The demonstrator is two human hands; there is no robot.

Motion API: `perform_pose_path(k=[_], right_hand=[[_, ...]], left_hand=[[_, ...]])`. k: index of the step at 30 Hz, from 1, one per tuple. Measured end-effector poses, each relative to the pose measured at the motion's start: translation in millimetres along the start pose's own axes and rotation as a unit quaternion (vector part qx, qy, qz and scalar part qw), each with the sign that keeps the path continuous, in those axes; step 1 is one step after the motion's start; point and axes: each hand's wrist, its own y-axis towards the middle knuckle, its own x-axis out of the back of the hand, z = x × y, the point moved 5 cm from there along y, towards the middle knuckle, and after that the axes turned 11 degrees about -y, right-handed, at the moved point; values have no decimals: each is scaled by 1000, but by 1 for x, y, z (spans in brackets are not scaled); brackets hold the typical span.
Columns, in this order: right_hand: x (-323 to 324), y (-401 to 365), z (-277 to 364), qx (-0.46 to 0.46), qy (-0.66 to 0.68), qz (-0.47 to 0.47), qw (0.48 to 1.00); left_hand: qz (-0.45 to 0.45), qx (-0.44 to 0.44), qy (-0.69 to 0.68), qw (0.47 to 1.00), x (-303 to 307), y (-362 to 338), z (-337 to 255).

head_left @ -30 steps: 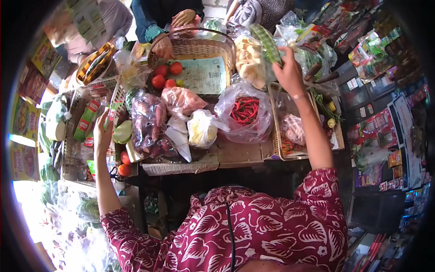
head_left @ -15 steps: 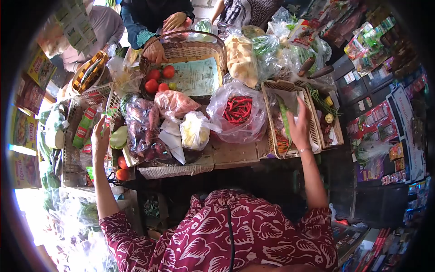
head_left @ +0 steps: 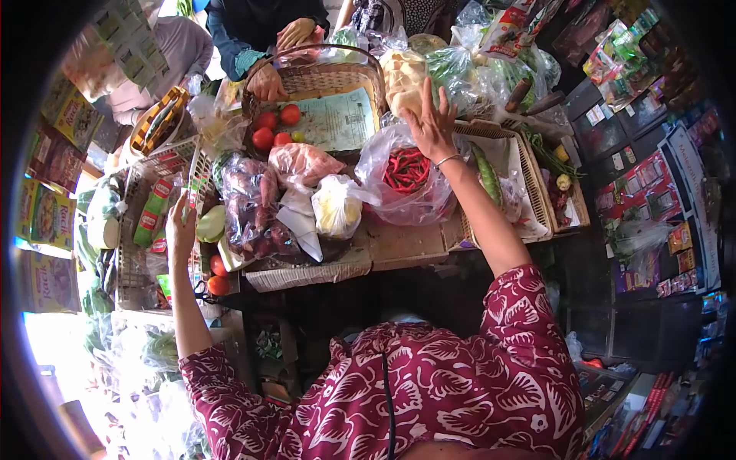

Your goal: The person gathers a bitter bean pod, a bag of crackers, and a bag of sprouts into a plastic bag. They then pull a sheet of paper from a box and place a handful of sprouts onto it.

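My right hand (head_left: 435,130) is open with fingers spread and holds nothing. It is over the area between the bag of pale crackers (head_left: 402,80) and the clear plastic bag of red chilies (head_left: 406,170). Seen from the side, my left hand (head_left: 180,222) is closed at the rim of the white plastic basket (head_left: 198,172), its fingertips partly hidden. Green packets (head_left: 153,212) lie inside that basket. Close to my left hand are a pale green chayote (head_left: 211,224) and a bag of purplish-red roots or tubers (head_left: 249,192).
A wicker basket (head_left: 368,73) holds tomatoes (head_left: 263,138) and paper; a person's hand (head_left: 266,83) rests at its rim. On the right, a woven tray (head_left: 540,215) holds a long green vegetable (head_left: 486,175). Hanging packets (head_left: 632,207) line the right side.
My right hand has moved left and away from me, from above the woven tray toward the crackers and chilies. My left hand stays at the basket rim. The view has shifted slightly.
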Motion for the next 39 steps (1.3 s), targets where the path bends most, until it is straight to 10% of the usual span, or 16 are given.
perform_pose_path(k=[5, 9, 13, 16, 17, 22, 28, 34, 39], right_hand=[[129, -42, 87, 150, 301, -129, 933], [162, -134, 136, 308, 615, 23, 725], [93, -183, 150, 249, 533, 234, 774], [18, -226, 136, 244, 499, 305, 774], [-2, -238, 132, 258, 492, 321, 767], [-36, -282, 161, 265, 450, 528, 670], [0, -395, 257, 451, 466, 569, 506], [-12, -493, 348, 426, 466, 705, 323], [-16, -622, 379, 382, 407, 761, 330]], left_hand=[[-12, -15, 47, 999, 0, 0, -4], [44, 75, 198, 976, -4, 4, 12], [72, 97, 440, 890, -9, -25, -52], [-12, 138, 366, 920, -36, -80, -64], [-132, 27, 284, 949, -40, -112, -109], [-250, 173, 31, 952, -113, -290, -162], [-418, 458, -29, 784, -193, -535, -227], [-537, 501, 13, 679, -171, -566, -234], [-529, 539, 7, 656, -169, -590, -259]])
